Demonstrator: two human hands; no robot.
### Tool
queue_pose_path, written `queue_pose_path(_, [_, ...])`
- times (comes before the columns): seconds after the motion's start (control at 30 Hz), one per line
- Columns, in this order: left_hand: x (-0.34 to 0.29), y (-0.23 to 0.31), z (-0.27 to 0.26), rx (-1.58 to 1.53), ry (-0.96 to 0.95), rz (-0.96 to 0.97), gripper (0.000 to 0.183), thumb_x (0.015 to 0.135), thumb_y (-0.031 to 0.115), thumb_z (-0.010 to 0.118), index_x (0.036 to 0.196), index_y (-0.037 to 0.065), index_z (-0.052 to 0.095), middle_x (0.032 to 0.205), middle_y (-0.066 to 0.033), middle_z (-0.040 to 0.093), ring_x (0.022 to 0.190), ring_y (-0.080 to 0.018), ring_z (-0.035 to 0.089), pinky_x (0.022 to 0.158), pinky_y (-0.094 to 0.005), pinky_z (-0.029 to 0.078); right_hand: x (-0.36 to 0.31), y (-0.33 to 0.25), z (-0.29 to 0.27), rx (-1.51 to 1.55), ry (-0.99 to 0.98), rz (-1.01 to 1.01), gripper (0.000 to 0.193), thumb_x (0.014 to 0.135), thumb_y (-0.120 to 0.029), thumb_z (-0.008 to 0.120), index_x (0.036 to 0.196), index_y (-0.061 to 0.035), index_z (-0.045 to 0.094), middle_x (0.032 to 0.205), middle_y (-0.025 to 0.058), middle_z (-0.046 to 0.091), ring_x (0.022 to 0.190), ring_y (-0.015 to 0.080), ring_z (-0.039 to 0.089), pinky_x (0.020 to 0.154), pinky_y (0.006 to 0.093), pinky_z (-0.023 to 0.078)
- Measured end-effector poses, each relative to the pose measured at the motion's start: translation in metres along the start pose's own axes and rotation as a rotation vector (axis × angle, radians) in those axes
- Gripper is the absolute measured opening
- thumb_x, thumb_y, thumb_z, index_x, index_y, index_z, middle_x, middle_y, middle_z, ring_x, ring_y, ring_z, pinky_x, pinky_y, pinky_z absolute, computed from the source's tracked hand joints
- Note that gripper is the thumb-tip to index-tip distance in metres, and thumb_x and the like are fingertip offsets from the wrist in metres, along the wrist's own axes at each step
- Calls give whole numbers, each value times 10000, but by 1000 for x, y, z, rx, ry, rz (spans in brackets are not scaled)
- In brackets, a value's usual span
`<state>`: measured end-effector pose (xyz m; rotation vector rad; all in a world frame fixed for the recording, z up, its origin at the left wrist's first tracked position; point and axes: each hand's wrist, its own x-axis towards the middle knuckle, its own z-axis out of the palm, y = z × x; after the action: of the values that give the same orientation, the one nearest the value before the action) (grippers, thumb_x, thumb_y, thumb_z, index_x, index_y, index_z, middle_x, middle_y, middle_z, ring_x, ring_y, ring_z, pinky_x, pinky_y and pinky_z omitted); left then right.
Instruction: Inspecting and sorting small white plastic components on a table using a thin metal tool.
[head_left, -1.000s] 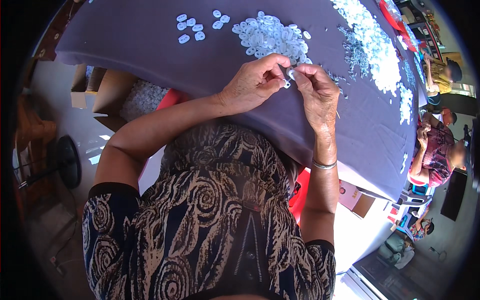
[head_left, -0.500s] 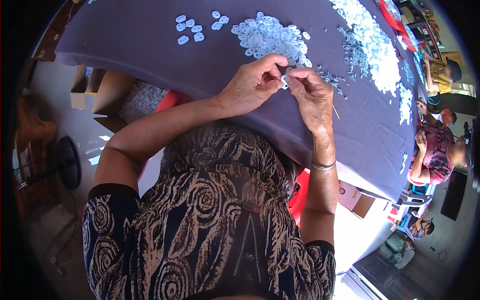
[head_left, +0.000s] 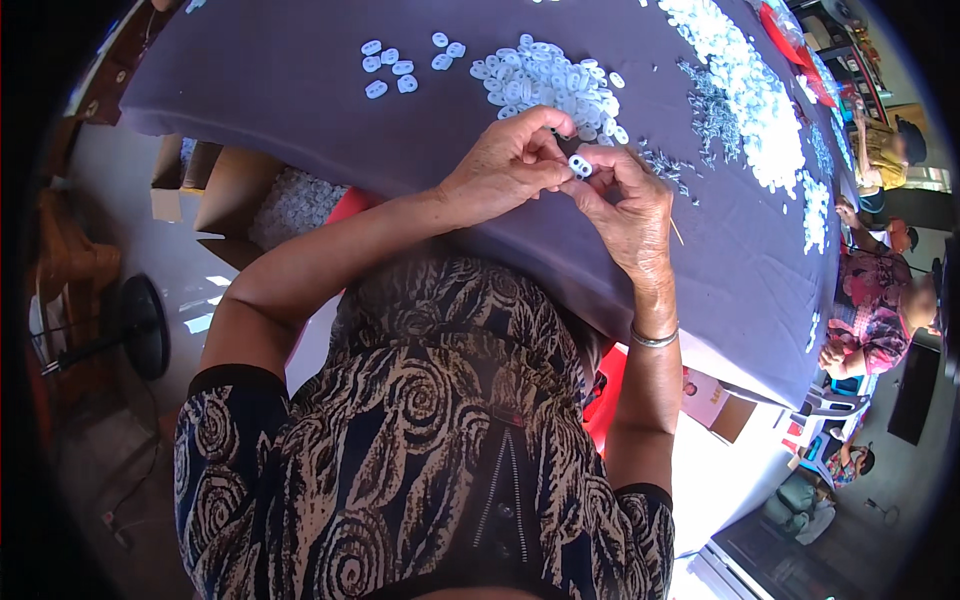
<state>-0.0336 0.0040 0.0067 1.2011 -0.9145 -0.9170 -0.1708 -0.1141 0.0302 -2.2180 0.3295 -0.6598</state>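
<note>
Between my two hands is a small white oval plastic piece with two dark holes. The fingertips of my left hand are pinched at its left edge. From the other side, the thumb and forefinger of my right hand hold it. Just beyond my hands lies a heap of similar white oval pieces on the dark cloth-covered table. Small dark metal parts are scattered right of my right hand. A thin yellowish stick shows beside my right wrist.
Several separate oval pieces lie at the far left. A long pile of white pieces and more metal parts spread at the right. An open cardboard box stands below the table's left side. Other people sit at the right.
The oval piece has turned so its two holes face up into view. My right thumb has shifted lower, and the whole view has moved slightly.
</note>
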Motion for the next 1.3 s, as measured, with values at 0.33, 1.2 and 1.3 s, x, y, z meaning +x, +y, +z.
queue_pose_path(0.33, [0,16,-6,28,-127,-63,327,880,93,594,1187,35,496,806,-7,578,669,-59,522,569,-209,419,-1,-8,0,-86,48,-78,287,692,47,718,955,-44,646,770,5,601,606,46,543,556,201,471])
queue_pose_path(1.2, [-7,12,10,-80,-25,-26,262,875,109,551,1125,71,615,832,-9,571,703,-81,492,633,-236,432,-2,-12,3,-436,-150,-187,306,842,-255,651,908,-2,493,845,151,625,741,333,642,582,397,516])
queue_pose_path(1.3, [-9,14,11,-86,-6,-28,260,870,108,533,1110,70,626,825,-9,569,708,-83,493,644,-240,435,-2,-12,3,-393,-153,-190,295,858,-253,634,891,-2,482,831,171,629,753,343,644,582,406,513])
